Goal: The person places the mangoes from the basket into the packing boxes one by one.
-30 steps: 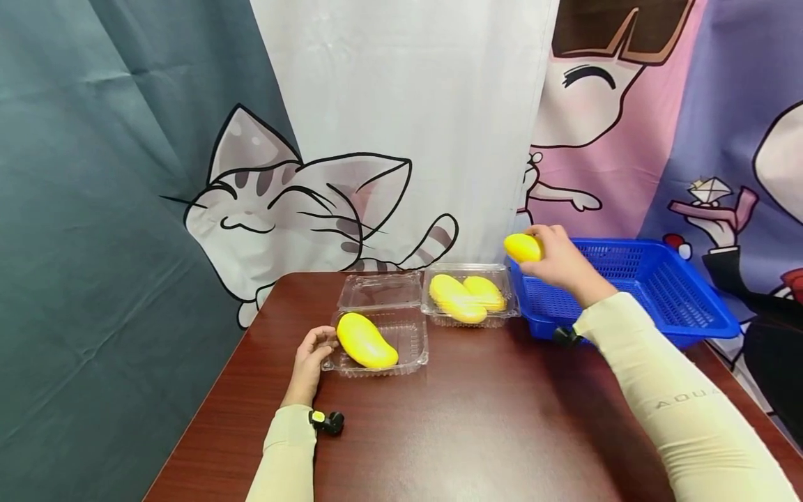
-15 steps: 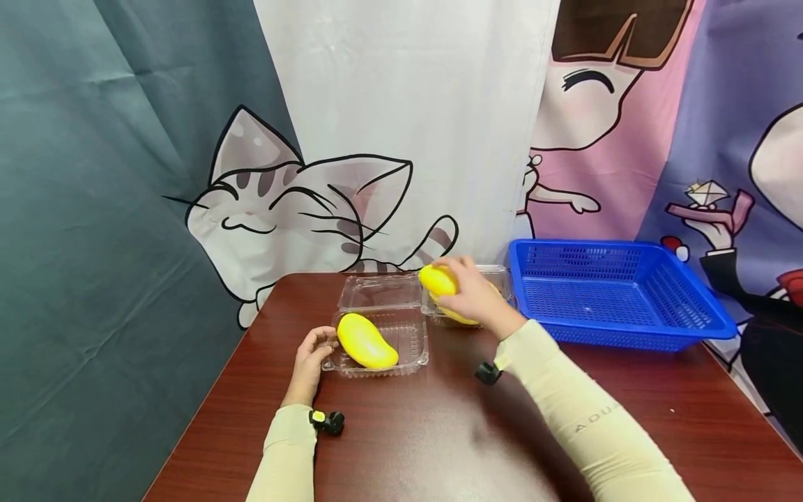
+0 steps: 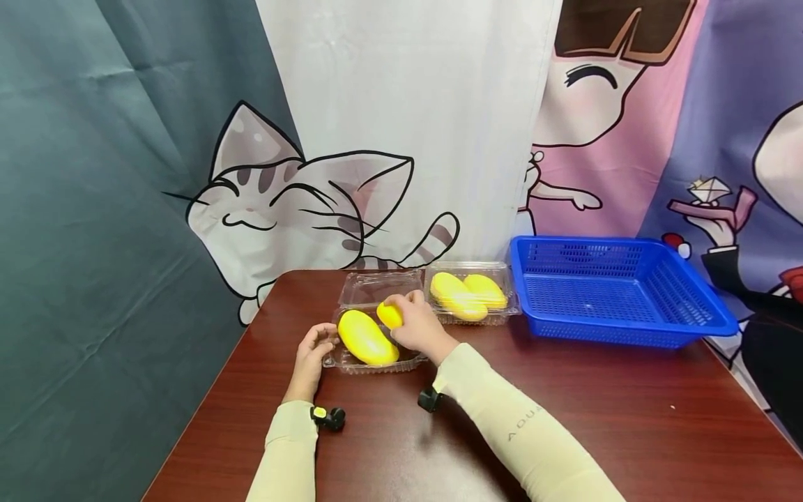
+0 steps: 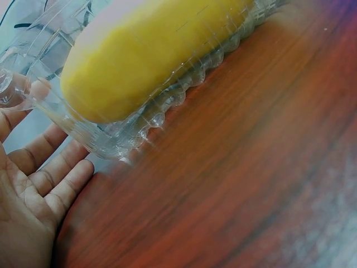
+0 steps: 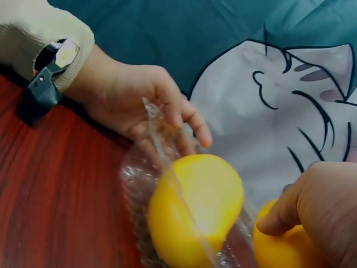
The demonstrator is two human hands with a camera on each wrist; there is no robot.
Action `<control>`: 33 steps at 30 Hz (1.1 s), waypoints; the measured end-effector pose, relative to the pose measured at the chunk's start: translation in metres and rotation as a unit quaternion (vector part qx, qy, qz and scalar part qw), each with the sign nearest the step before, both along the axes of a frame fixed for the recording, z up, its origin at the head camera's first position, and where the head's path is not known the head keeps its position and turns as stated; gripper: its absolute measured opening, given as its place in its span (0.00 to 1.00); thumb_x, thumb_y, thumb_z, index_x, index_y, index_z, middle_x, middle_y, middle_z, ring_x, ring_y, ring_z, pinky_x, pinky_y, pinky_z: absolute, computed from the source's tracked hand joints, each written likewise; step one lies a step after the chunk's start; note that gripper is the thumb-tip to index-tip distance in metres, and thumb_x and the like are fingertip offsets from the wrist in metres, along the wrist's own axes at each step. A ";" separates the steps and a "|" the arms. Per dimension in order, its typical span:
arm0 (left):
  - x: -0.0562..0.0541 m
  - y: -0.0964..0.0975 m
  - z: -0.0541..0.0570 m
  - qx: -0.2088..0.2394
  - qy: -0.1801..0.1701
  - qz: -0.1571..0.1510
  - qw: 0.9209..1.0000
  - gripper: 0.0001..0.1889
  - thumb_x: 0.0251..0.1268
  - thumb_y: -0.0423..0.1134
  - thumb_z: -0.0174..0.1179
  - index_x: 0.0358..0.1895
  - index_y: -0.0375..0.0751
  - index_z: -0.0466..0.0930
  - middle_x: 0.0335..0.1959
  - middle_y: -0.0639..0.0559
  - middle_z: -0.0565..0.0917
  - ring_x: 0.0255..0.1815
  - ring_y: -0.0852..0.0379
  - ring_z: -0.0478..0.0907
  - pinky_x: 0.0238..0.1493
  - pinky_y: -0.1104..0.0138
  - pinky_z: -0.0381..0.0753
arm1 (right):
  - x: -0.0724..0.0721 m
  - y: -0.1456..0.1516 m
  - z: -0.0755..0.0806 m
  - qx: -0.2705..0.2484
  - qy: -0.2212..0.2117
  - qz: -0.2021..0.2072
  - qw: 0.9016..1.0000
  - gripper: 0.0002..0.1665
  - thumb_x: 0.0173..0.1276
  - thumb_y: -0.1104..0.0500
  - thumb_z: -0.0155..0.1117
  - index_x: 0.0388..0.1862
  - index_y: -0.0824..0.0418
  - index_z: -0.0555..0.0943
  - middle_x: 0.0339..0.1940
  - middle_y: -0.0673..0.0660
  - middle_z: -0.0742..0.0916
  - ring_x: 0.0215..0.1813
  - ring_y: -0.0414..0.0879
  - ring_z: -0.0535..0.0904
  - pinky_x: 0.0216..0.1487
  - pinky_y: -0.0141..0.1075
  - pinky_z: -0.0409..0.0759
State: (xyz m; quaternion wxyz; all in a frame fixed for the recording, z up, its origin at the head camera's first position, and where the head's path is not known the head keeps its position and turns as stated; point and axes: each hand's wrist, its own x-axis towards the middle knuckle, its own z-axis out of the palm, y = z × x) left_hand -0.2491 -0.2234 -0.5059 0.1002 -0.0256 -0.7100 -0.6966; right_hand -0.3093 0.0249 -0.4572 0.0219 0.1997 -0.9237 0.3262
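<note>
My right hand (image 3: 422, 326) grips a yellow mango (image 3: 389, 315) over the right part of an open clear plastic clamshell box (image 3: 410, 364). In the right wrist view the thumb presses on that mango (image 5: 284, 245). Another mango (image 3: 366, 338) lies in the box's left part, also large in the left wrist view. At the box's left edge, my left hand (image 3: 314, 352) touches the plastic wall with fairly straight, relaxed fingers (image 4: 61, 167). Some of those fingers show through the clear plastic in the right wrist view. The box's lid (image 3: 379, 287) lies folded back behind it.
A second clear box (image 3: 495, 319) with two mangoes (image 3: 456, 294) stands just right of the lid. Further right is a blue perforated plastic basket (image 3: 602, 331). Everything stands on a brown wooden table (image 3: 627, 404), with a printed cartoon curtain (image 3: 408, 104) behind.
My right hand has carried its mango left from the blue basket, past the second box, and down into the open clamshell box. The left hand has stayed at the box's edge.
</note>
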 end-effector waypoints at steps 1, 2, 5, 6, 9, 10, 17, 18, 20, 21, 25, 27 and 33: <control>0.000 0.000 0.000 0.000 -0.002 -0.001 1.000 0.19 0.67 0.18 0.46 0.61 0.20 0.70 0.60 0.24 0.72 0.59 0.30 0.73 0.55 0.66 0.77 | 0.000 -0.003 -0.002 0.001 -0.002 -0.002 1.000 0.34 0.56 0.60 0.69 0.64 0.44 0.77 0.54 0.60 0.70 0.48 0.57 0.70 0.47 0.46 0.75; -0.001 0.000 0.000 0.001 -0.004 0.000 1.000 0.19 0.67 0.18 0.46 0.61 0.20 0.70 0.60 0.24 0.73 0.59 0.30 0.73 0.55 0.67 0.77 | 0.000 -0.005 -0.003 0.004 -0.006 -0.005 1.000 0.33 0.57 0.60 0.69 0.64 0.44 0.77 0.54 0.59 0.70 0.48 0.57 0.70 0.46 0.46 0.74; -0.006 -0.001 -0.006 0.006 -0.010 -0.001 1.000 0.19 0.67 0.18 0.46 0.61 0.21 0.70 0.60 0.26 0.73 0.60 0.29 0.72 0.54 0.68 0.76 | 0.001 -0.010 -0.007 0.008 -0.017 -0.012 1.000 0.32 0.59 0.60 0.67 0.64 0.43 0.75 0.53 0.58 0.68 0.47 0.57 0.69 0.44 0.44 0.74; -0.008 -0.002 -0.009 0.009 -0.011 -0.001 1.000 0.19 0.67 0.18 0.46 0.61 0.21 0.71 0.60 0.26 0.73 0.60 0.29 0.72 0.54 0.69 0.76 | 0.001 -0.011 -0.008 0.009 -0.020 -0.014 1.000 0.32 0.60 0.59 0.67 0.64 0.43 0.75 0.53 0.58 0.68 0.47 0.57 0.69 0.44 0.44 0.73; -0.014 -0.005 -0.020 0.019 -0.014 0.003 1.000 0.19 0.68 0.17 0.45 0.61 0.23 0.71 0.60 0.27 0.74 0.59 0.33 0.74 0.54 0.69 0.76 | 0.001 -0.014 -0.011 0.010 -0.031 -0.014 0.999 0.32 0.61 0.59 0.65 0.66 0.44 0.74 0.53 0.58 0.67 0.47 0.57 0.67 0.44 0.44 0.72; -0.016 -0.006 -0.023 0.021 -0.013 0.005 1.000 0.19 0.68 0.17 0.46 0.61 0.23 0.72 0.60 0.27 0.74 0.58 0.34 0.75 0.54 0.69 0.76 | 0.001 -0.015 -0.012 0.011 -0.034 -0.014 0.999 0.32 0.61 0.59 0.64 0.66 0.44 0.73 0.53 0.58 0.67 0.48 0.57 0.67 0.45 0.44 0.71; -0.020 -0.003 -0.028 0.013 0.016 0.014 1.000 0.19 0.65 0.19 0.48 0.59 0.23 0.73 0.57 0.27 0.75 0.53 0.44 0.79 0.53 0.71 0.77 | -0.001 -0.017 -0.017 0.019 -0.054 -0.009 0.998 0.35 0.63 0.61 0.57 0.71 0.46 0.70 0.60 0.62 0.66 0.50 0.58 0.67 0.48 0.46 0.70; -0.020 -0.003 -0.028 0.012 0.019 0.014 1.000 0.19 0.65 0.19 0.48 0.59 0.23 0.73 0.57 0.27 0.75 0.53 0.43 0.79 0.53 0.71 0.77 | -0.001 -0.018 -0.018 0.023 -0.059 -0.007 0.998 0.34 0.65 0.60 0.55 0.71 0.47 0.69 0.61 0.62 0.66 0.50 0.58 0.67 0.48 0.46 0.71; -0.020 -0.003 -0.028 0.011 0.019 0.015 1.000 0.18 0.66 0.20 0.48 0.59 0.24 0.73 0.57 0.28 0.75 0.54 0.41 0.78 0.53 0.72 0.77 | -0.001 -0.018 -0.019 0.034 -0.067 0.000 0.997 0.30 0.69 0.59 0.53 0.71 0.49 0.68 0.61 0.63 0.65 0.50 0.58 0.67 0.47 0.46 0.71; -0.020 -0.003 -0.028 0.011 0.016 0.015 1.000 0.18 0.67 0.20 0.48 0.59 0.24 0.73 0.57 0.28 0.75 0.55 0.40 0.78 0.53 0.72 0.77 | -0.001 -0.018 -0.019 0.040 -0.070 0.003 0.997 0.29 0.71 0.59 0.51 0.71 0.50 0.68 0.60 0.63 0.65 0.49 0.58 0.67 0.47 0.46 0.71; -0.020 -0.003 -0.027 0.007 0.001 0.018 1.000 0.17 0.69 0.20 0.49 0.58 0.25 0.74 0.57 0.32 0.76 0.56 0.40 0.77 0.53 0.73 0.77 | 0.001 -0.018 -0.018 0.057 -0.069 0.014 0.996 0.23 0.78 0.56 0.48 0.70 0.52 0.68 0.57 0.62 0.65 0.48 0.58 0.68 0.47 0.47 0.73; -0.018 -0.004 -0.025 0.003 -0.001 0.021 1.000 0.15 0.69 0.20 0.50 0.56 0.24 0.74 0.55 0.32 0.76 0.54 0.42 0.78 0.52 0.73 0.77 | 0.003 -0.018 -0.018 0.056 -0.063 0.017 0.996 0.22 0.79 0.55 0.47 0.69 0.52 0.69 0.55 0.62 0.65 0.47 0.57 0.69 0.47 0.46 0.73; -0.006 -0.006 -0.009 -0.016 0.014 0.040 0.999 0.07 0.65 0.19 0.52 0.43 0.18 0.74 0.54 0.27 0.76 0.49 0.53 0.77 0.48 0.73 0.76 | 0.008 -0.020 -0.019 0.030 -0.038 0.036 0.998 0.20 0.80 0.57 0.45 0.64 0.56 0.75 0.49 0.61 0.69 0.42 0.53 0.74 0.48 0.44 0.76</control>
